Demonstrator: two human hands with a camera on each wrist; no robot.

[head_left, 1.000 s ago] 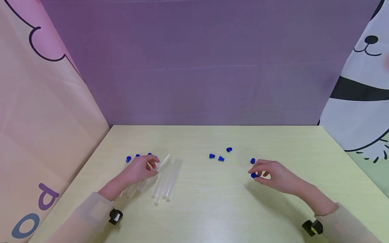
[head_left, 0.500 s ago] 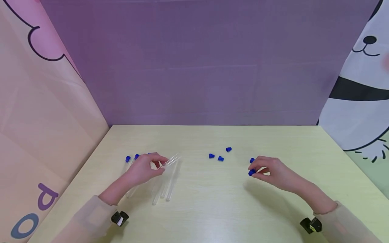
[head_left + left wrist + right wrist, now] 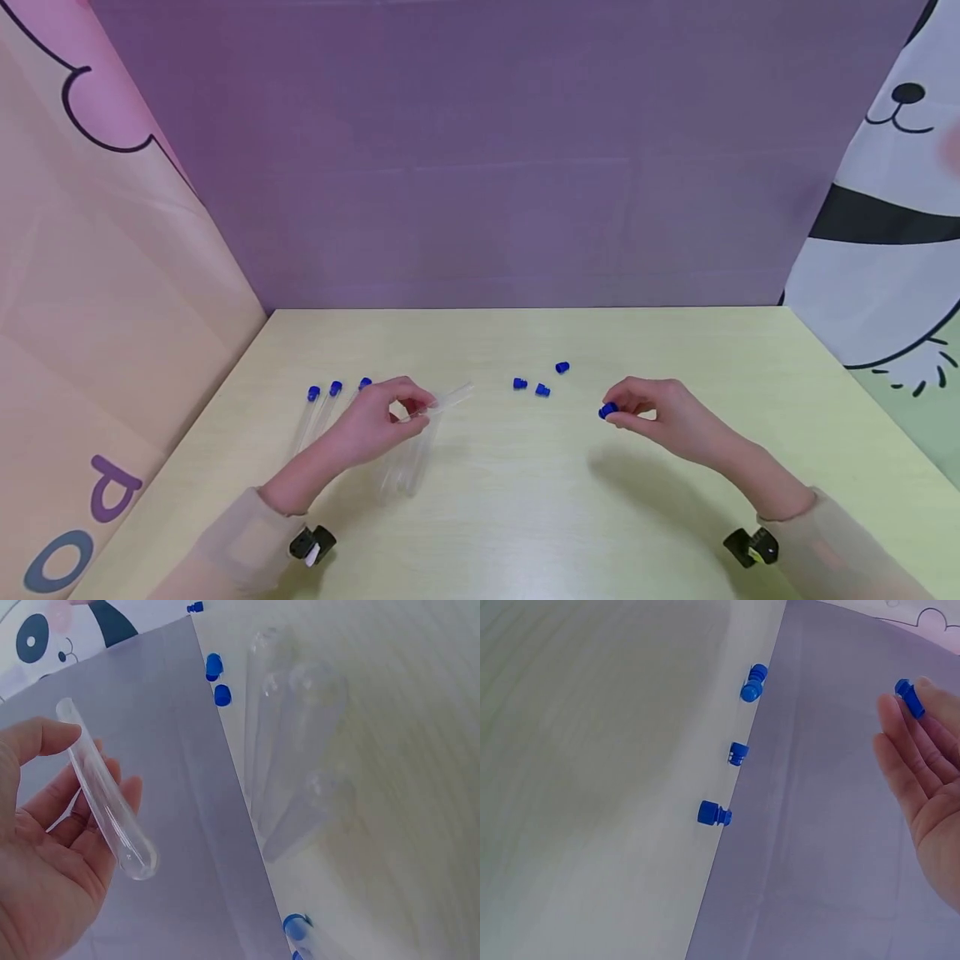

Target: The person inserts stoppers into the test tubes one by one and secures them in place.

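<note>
My left hand (image 3: 378, 423) pinches a clear test tube (image 3: 112, 806) between thumb and fingers, raised over the table. In the left wrist view the tube's rounded end points away from the thumb, and no stopper sits in it. To the right, my right hand (image 3: 675, 421) pinches a small blue stopper (image 3: 608, 410) between thumb and fingertips, also off the table. Its ribbed narrow part shows in the right wrist view. Several loose clear tubes (image 3: 405, 471) lie beneath and beside my left hand, partly hidden by it.
Left of my left hand lie tubes with blue stoppers (image 3: 313, 393) in their far ends. Several loose blue stoppers (image 3: 542, 390) lie on the pale table (image 3: 525, 517) between the hands and farther back. A purple backdrop (image 3: 480, 167) rises behind the table.
My left hand has lifted the tube from beside the others and moved right, turning it more level. My right hand has risen slightly and shifted left with the blue stopper.
</note>
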